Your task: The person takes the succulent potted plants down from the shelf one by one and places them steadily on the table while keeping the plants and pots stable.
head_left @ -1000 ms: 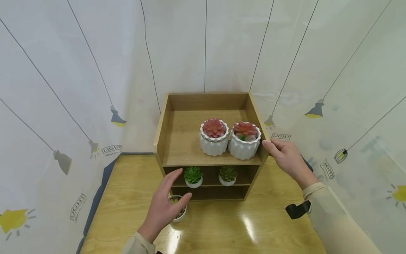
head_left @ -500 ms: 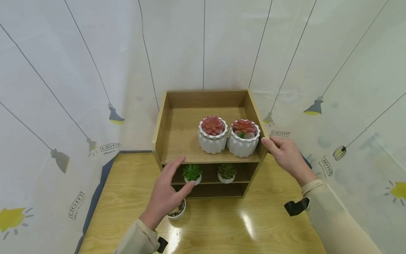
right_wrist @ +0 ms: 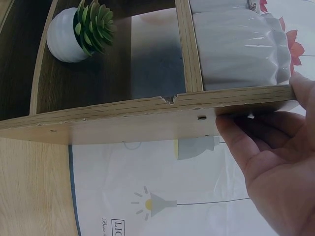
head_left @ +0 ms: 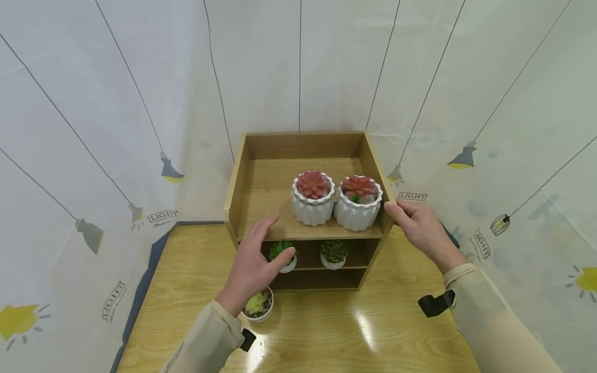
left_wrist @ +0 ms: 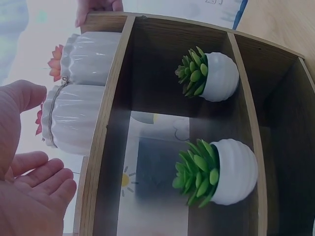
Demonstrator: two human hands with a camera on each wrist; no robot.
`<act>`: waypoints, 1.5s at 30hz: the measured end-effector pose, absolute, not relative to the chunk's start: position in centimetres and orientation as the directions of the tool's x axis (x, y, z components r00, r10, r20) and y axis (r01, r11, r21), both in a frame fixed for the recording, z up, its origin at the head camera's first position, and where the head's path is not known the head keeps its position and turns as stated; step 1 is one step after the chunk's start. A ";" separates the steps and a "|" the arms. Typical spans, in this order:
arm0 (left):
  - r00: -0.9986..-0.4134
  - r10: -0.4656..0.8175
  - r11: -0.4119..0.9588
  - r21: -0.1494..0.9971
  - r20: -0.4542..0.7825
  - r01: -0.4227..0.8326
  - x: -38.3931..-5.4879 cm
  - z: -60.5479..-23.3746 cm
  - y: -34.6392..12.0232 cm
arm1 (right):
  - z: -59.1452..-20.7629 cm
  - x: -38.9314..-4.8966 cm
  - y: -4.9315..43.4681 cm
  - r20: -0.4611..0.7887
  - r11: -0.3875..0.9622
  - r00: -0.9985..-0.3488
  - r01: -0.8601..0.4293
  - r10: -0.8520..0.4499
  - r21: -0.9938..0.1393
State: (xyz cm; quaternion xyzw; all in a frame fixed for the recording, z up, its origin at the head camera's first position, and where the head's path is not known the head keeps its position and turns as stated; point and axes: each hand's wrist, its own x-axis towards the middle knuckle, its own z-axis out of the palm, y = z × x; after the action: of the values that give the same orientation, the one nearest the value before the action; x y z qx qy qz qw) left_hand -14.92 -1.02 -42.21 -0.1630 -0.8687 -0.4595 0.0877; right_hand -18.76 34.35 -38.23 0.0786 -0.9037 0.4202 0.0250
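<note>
Right of centre, my right hand (head_left: 420, 229) grips the shelf (head_left: 268, 184); overreaching, my wide, empty left hand (head_left: 252, 265) could topple the central pot (head_left: 312, 212)

Looks like a small staged booth dressed as a corner of a home. Is walled on three sides with pale, slightly creased sheeting (head_left: 261, 62), printed with hanging lamps (head_left: 463, 157) and LIGHT lettering (head_left: 412, 197). Ends in a dark blue edge (head_left: 144, 282) by a glossy wood-grain tabletop (head_left: 401, 321). Includes homely decor: a wooden shelf unit (head_left: 263, 191) and potted succulents (head_left: 313, 204).
</note>
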 end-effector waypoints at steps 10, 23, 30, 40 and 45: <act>-0.951 0.191 0.514 0.801 0.243 0.308 -16.6 -41.2 0.1 | -38.2 -18.7 34.2 0.083 0.644 -0.990 -0.135 -0.111 -0.753; -0.969 0.173 0.544 0.803 0.176 0.243 -18.9 -40.2 1.7 | -38.0 -18.5 34.5 0.077 0.657 -0.990 -0.135 -0.117 -0.742; -0.983 0.131 0.544 0.820 0.126 0.178 -19.7 -39.8 2.2 | -38.1 -18.6 34.4 0.088 0.662 -0.989 -0.147 -0.122 -0.735; -0.987 0.129 0.519 0.841 0.099 0.152 -21.0 -39.4 2.5 | -38.1 -18.3 34.4 0.053 0.640 -0.989 -0.129 -0.136 -0.758; -0.987 0.127 0.490 0.860 0.094 0.145 -21.6 -39.0 2.7 | -38.1 -18.5 34.3 0.097 0.638 -0.986 -0.161 -0.134 -0.753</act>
State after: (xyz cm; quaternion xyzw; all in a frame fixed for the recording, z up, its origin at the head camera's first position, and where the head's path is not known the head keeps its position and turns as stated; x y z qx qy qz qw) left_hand -21.58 2.74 -38.98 -0.0790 -0.8630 -0.4989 0.0088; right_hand -18.52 34.33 -38.09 0.0817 -0.9049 0.4173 0.0161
